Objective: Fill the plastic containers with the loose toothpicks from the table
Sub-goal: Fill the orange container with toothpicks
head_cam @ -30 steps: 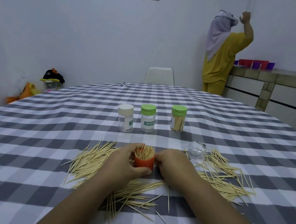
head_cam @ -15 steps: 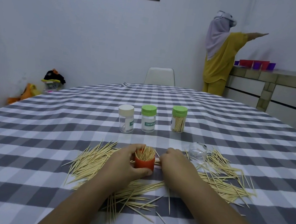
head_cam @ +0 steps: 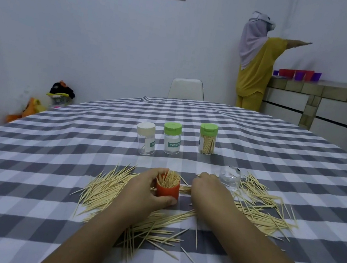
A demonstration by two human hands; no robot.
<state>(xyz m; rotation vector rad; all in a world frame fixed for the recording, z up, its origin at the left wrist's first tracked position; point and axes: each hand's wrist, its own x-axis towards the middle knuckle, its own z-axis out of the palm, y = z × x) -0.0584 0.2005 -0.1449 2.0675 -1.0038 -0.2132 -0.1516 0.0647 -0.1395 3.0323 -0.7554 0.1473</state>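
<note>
Orange container (head_cam: pixel 167 191) bristles with upright pale toothpicks (head_cam: pixel 169 179).

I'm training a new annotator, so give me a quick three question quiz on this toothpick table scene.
1. True or false: the left hand grips the orange container.
2. How many lidded containers stand in the row behind the hands?
3. Multiple choice: the clear lidless container sits A) beside the right hand, B) on the chair, C) in the left hand.

Key: 1 true. 2 three: white-lidded, middle green-lidded, right green-lidded. 3 A.
</note>
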